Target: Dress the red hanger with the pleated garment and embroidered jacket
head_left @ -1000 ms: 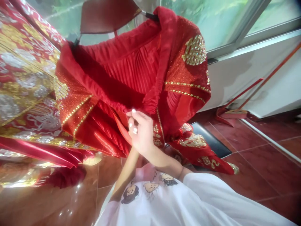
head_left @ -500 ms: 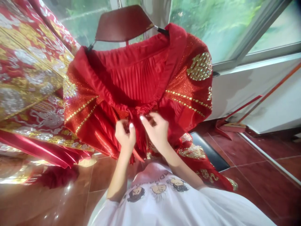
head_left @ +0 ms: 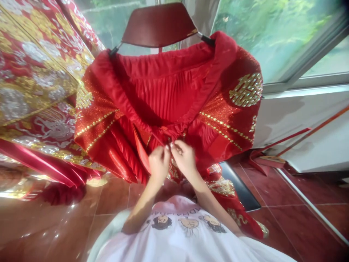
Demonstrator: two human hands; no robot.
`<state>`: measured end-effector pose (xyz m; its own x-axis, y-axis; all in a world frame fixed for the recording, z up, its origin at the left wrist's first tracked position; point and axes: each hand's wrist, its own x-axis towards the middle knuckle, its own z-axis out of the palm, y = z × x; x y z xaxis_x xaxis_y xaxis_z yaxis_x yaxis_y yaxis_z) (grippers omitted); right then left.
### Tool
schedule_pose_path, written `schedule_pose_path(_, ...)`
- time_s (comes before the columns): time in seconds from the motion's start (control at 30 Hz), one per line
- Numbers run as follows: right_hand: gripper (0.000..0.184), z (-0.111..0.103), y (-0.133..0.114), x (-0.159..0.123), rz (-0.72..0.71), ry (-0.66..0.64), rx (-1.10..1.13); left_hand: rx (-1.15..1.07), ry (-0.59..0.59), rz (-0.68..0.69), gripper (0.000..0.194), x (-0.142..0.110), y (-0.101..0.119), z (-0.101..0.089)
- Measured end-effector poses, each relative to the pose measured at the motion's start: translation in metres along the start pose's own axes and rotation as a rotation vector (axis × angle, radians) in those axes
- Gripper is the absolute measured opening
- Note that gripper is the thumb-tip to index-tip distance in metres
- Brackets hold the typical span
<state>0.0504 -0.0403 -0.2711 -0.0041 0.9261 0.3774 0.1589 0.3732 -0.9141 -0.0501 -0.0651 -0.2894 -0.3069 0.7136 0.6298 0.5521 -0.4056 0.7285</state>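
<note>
Head view, clock face centred on the hands: where is the red garment (head_left: 163,94)?

— Just above them at twelve, its gathered band (head_left: 122,96) dipping toward the fingers.

— Any writing?

— A gold, character-like emblem (head_left: 247,90) at two, its partner at ten. The letters on the white shirt (head_left: 177,242), at six, are too blurred to read whole.

— And the hands?

— Left hand (head_left: 158,162) and right hand (head_left: 185,156) nearly meet, forearms converging from seven and five. The left fingertips pinch a thin red tie (head_left: 159,139); the right fingers curl just beside it, but I can't tell whether they grip.

— Edges, room?

— The garment hangs from clips on a hanger (head_left: 160,27) at twelve. Patterned cloth (head_left: 27,72) crowds ten, and a window (head_left: 272,51) backs two. A dustpan (head_left: 259,162) stands near three; floor tiles (head_left: 294,227) stretch away at four.
</note>
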Motion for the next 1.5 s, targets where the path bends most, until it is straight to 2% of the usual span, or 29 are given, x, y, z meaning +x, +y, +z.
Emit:
schedule_pose_path(0.07, 0.021, 0.003, -0.003, -0.003, 0.056, -0.074, 0.126, -0.193, -0.07, -0.106, 0.038, -0.025, -0.008, 0.005)
schedule_pose_path(0.17, 0.021, 0.011, -0.013, -0.007, 0.121, -0.223, 0.347, -0.317, -0.073, -0.216, 0.032, -0.042, -0.018, 0.003)
schedule_pose_path(0.3, 0.016, 0.022, -0.024, -0.01, 0.084, -0.201, 0.429, -0.363, -0.132, -0.206, 0.026, -0.029, -0.02, -0.012)
schedule_pose_path(0.4, 0.015, 0.027, -0.025, -0.009, 0.102, -0.186, 0.463, -0.52, -0.18, -0.272, 0.026, -0.02, -0.019, -0.022)
schedule_pose_path(0.5, 0.019, 0.027, -0.024, -0.008, 0.136, -0.191, 0.516, -0.63, -0.13, -0.27, 0.035, -0.018, -0.019, -0.031)
schedule_pose_path(0.6, 0.02, 0.026, -0.023, -0.008, 0.156, -0.172, 0.505, -0.406, 0.081, -0.089, 0.023, -0.015, -0.015, -0.043)
schedule_pose_path(0.67, 0.018, 0.026, -0.023, -0.009, 0.139, -0.173, 0.457, -0.17, 0.159, 0.159, 0.018, -0.006, -0.007, -0.05)
schedule_pose_path(0.73, 0.015, 0.025, -0.023, -0.01, 0.096, -0.171, 0.418, -0.006, 0.142, 0.389, 0.017, 0.006, 0.003, -0.054)
schedule_pose_path(0.77, 0.014, 0.025, -0.024, -0.011, 0.072, -0.168, 0.404, 0.041, 0.13, 0.453, 0.016, 0.012, 0.007, -0.053)
schedule_pose_path(0.83, 0.011, 0.024, -0.024, -0.013, 0.035, -0.158, 0.386, 0.099, 0.13, 0.462, 0.012, 0.024, 0.013, -0.05)
schedule_pose_path(0.93, 0.01, 0.023, -0.023, -0.018, 0.001, -0.152, 0.356, 0.044, 0.213, 0.327, 0.004, 0.034, 0.017, -0.04)
schedule_pose_path(1.03, 0.01, 0.02, -0.022, -0.021, -0.03, -0.164, 0.316, -0.245, 0.299, 0.097, 0.022, 0.036, 0.018, -0.03)
schedule_pose_path(1.07, 0.009, 0.019, -0.021, -0.022, -0.036, -0.169, 0.308, -0.367, 0.287, 0.009, 0.026, 0.035, 0.018, -0.028)
schedule_pose_path(1.13, 0.008, 0.017, -0.021, -0.023, -0.045, -0.165, 0.306, -0.586, 0.182, -0.156, 0.03, 0.033, 0.018, -0.026)
schedule_pose_path(1.23, 0.007, 0.014, -0.024, -0.024, -0.032, -0.156, 0.309, -0.785, 0.025, -0.326, 0.039, 0.031, 0.012, -0.028)
schedule_pose_path(1.33, 0.009, 0.012, -0.025, -0.025, -0.011, -0.173, 0.319, -0.934, -0.026, -0.488, 0.045, 0.025, 0.003, -0.032)
schedule_pose_path(1.43, 0.009, 0.012, -0.024, -0.026, -0.029, -0.171, 0.314, -1.037, -0.053, -0.718, 0.035, 0.016, -0.003, -0.032)
schedule_pose_path(1.5, 0.008, 0.013, -0.023, -0.026, -0.042, -0.156, 0.299, -0.996, -0.055, -0.818, 0.027, 0.011, -0.006, -0.026)
